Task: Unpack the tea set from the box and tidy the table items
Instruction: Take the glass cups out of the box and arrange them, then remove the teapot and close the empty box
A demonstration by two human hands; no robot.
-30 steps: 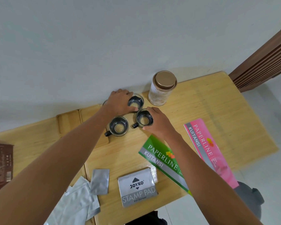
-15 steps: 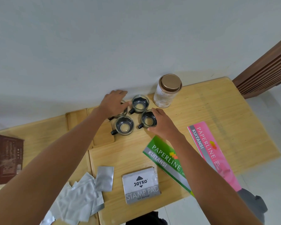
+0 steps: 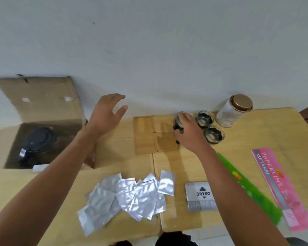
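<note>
1. The left hand [image 3: 108,113] is now lifted clear of the glass cups, with fingers spread and nothing held, and is carried toward the cardboard box [image 3: 43,121]; half a second ago it was resting on a cup.
2. The right hand [image 3: 188,134] is laid over two cups on the box side of the group; whether its fingers are closed on one cannot be told.
3. The view has swung toward the box, so a dark teapot [image 3: 37,144] is seen inside it, not yet unpacked.
4. This is judged as cup arranging ending and the teapot being fetched next.
5. Counted, away from the box: two cups [image 3: 204,118] fully seen, two more partly hidden; four wooden coasters [image 3: 146,134]; one tea canister [image 3: 234,110]; one stamp pad [image 3: 201,196]; two receipt books [image 3: 277,183]; about a dozen foil sachets [image 3: 132,194].
</note>
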